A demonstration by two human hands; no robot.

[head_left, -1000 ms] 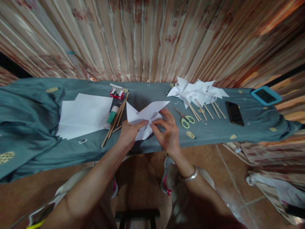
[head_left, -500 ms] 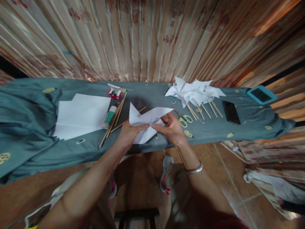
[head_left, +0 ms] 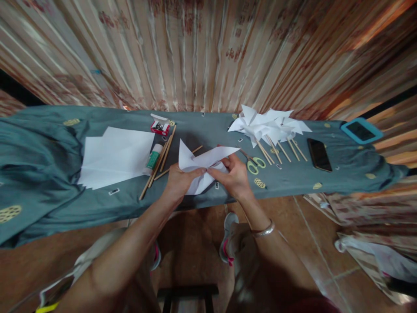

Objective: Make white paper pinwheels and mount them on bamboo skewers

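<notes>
A white paper pinwheel [head_left: 208, 159] is held between my two hands above the near edge of the table. My left hand [head_left: 180, 179] grips its left side, the thumb pressed near the centre. From the right, my right hand [head_left: 235, 174] pinches it, its thumb meeting the left one at the middle. Fingers under the paper are hidden. One wooden stick [head_left: 197, 149] lies on the cloth, partly covered by the pinwheel. Just right of my right hand rest scissors [head_left: 256, 164] with green handles.
On the left are white paper sheets [head_left: 114, 158], a glue stick [head_left: 153, 159], several wooden sticks [head_left: 167, 150] and a small red box [head_left: 160, 126]. Finished-looking pinwheels [head_left: 267, 124] on sticks lie at the back right, beside a phone [head_left: 319, 154] and a blue-framed device [head_left: 361, 130].
The whole view has shifted slightly, moving things a little to the right. Both hands still hold the pinwheel, with the thumbs at its centre; its lower part looks slightly more tilted.
</notes>
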